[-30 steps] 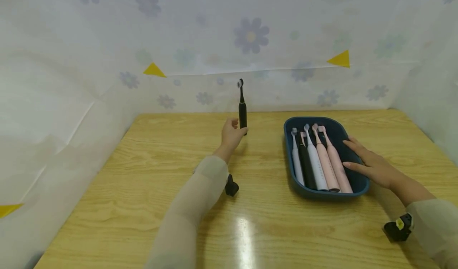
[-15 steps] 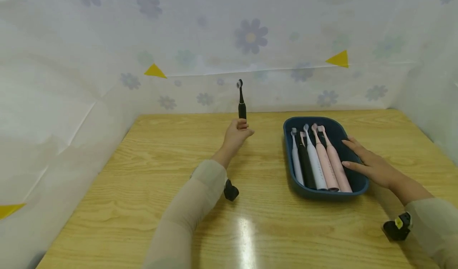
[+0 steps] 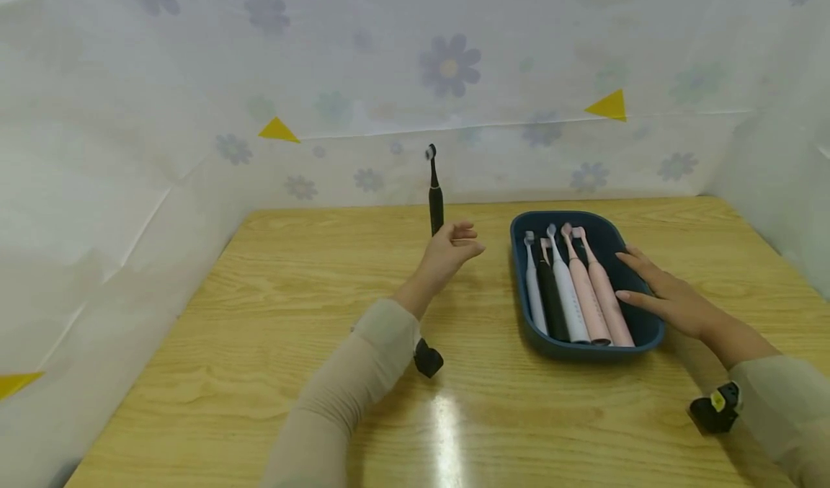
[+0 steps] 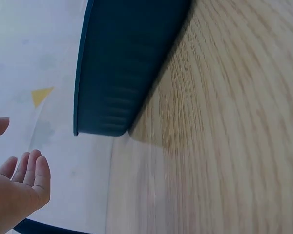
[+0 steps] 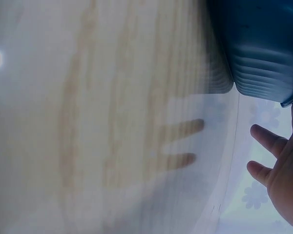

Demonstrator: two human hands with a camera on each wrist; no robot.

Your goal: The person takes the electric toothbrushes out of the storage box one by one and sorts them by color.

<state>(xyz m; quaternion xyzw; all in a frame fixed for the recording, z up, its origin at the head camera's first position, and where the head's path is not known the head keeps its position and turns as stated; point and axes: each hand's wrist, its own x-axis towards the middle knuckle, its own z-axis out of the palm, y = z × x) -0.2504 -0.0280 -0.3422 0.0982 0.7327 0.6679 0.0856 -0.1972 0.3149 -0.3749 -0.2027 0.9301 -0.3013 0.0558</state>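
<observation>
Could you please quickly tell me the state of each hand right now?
Left hand: open, holding nothing.
Right hand: open, resting at the rim of the blue bin.

- Lower left: I could pass over the counter (image 3: 240, 315) beyond my left sleeve (image 3: 369, 355).
- Centre: a black toothbrush (image 3: 436, 210) stands upright behind my left grip (image 3: 447, 250), blocking a straight reach back.
- Right of centre: a strip of counter separates my left grip from the tray (image 3: 593, 353).
- Right: toothbrushes (image 3: 586, 293) crowd the tray's left side; room lies on its right, beside my right grip (image 3: 674, 299).
</observation>
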